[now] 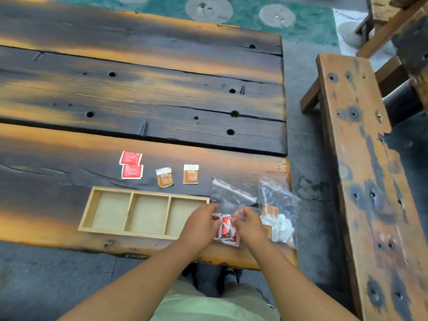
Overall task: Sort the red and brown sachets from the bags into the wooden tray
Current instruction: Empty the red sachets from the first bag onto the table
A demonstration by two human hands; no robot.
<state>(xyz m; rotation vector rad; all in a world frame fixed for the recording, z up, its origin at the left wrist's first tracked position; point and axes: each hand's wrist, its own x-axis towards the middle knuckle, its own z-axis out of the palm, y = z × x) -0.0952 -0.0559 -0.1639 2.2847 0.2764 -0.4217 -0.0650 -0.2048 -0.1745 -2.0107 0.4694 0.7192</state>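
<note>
A clear zip bag holding red sachets stands at the table's near right. My left hand and my right hand both grip its lower part from either side. A second clear bag with brown and white sachets lies just to the right. The wooden tray with three bare compartments sits left of my hands. Beyond it lie two red sachets and two brown sachets flat on the table.
The dark plank table stretches far back and left. Its right edge runs close to the bags. A wooden bench stands to the right across a gap of grey floor. My knees show below the near edge.
</note>
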